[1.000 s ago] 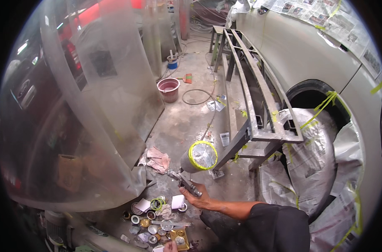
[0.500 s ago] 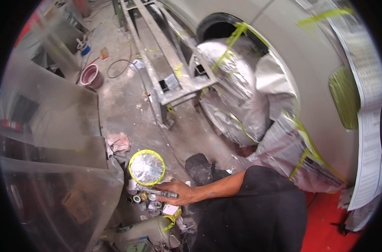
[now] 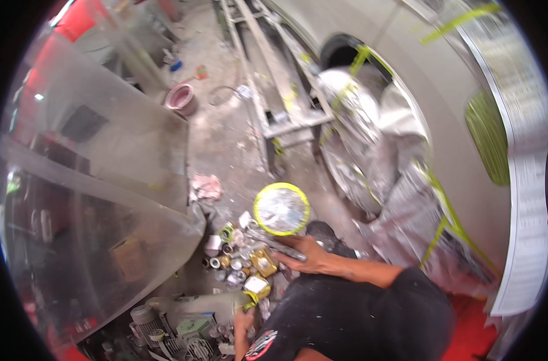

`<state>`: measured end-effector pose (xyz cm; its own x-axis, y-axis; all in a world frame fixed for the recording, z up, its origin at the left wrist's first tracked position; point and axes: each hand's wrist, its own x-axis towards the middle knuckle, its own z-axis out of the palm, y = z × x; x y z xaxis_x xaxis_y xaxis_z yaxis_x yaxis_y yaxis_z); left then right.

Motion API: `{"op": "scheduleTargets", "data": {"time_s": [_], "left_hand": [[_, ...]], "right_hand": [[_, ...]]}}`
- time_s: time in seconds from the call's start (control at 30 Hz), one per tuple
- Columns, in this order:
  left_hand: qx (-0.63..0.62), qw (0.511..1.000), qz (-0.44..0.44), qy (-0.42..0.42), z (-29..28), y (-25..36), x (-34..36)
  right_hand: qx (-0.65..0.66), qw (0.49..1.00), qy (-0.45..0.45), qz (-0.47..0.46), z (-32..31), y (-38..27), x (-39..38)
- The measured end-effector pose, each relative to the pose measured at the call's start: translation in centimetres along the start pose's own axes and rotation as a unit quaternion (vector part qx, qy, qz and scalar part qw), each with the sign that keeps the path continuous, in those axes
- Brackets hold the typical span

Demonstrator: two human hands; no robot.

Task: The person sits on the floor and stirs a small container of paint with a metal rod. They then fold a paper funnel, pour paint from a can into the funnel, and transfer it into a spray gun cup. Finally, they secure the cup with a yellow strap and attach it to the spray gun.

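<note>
My right hand (image 3: 310,255) is closed around the metal handle of a spray gun (image 3: 289,248). On the gun sits a round cup (image 3: 281,209), silvery on top and ringed with yellow-green tape. Low in the view, my left hand (image 3: 244,323) is at the end of a compressor's beige tank (image 3: 217,308), right by a knot of yellow tape (image 3: 250,298). Its fingers are small and blurred, so their grip is unclear. Several small cans (image 3: 232,265) and a square golden tin (image 3: 263,263) stand on the floor beside the gun.
A translucent plastic sheet (image 3: 123,198) hangs at left. The light-coloured car (image 3: 442,102) fills the right side, its wheel wrapped in silvery plastic (image 3: 352,114). Ahead stand a long metal frame (image 3: 298,127) and a pink bucket (image 3: 182,101). A pink rag (image 3: 206,187) lies on the floor.
My left hand has come into view at the compressor. The spray gun and right hand sit farther right in the picture as the whole view has shifted, exposing more of the cans and compressor.
</note>
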<state>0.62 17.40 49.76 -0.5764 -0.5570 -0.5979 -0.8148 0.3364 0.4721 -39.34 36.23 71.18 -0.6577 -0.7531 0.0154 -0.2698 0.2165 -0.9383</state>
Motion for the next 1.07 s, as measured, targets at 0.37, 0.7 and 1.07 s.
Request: {"op": "scheduleTargets", "data": {"time_s": [0.37, 0.7, 1.07], "left_hand": [[-0.379, 0.883, 0.265, 0.078, -18.2, 49.8, 14.2], [-0.399, 0.848, 0.268, 0.225, -23.4, 53.0, 27.2], [-0.421, 0.814, 0.395, -0.058, -35.7, 57.4, 49.8]], "right_hand": [[-0.035, 0.983, -0.154, -0.096, -7.3, 1.7, 18.1], [-0.1, 0.943, -0.311, -0.069, -10.7, 1.1, 33.9], [-0.169, 0.963, -0.147, 0.147, -9.4, 1.7, 45.3]]}}
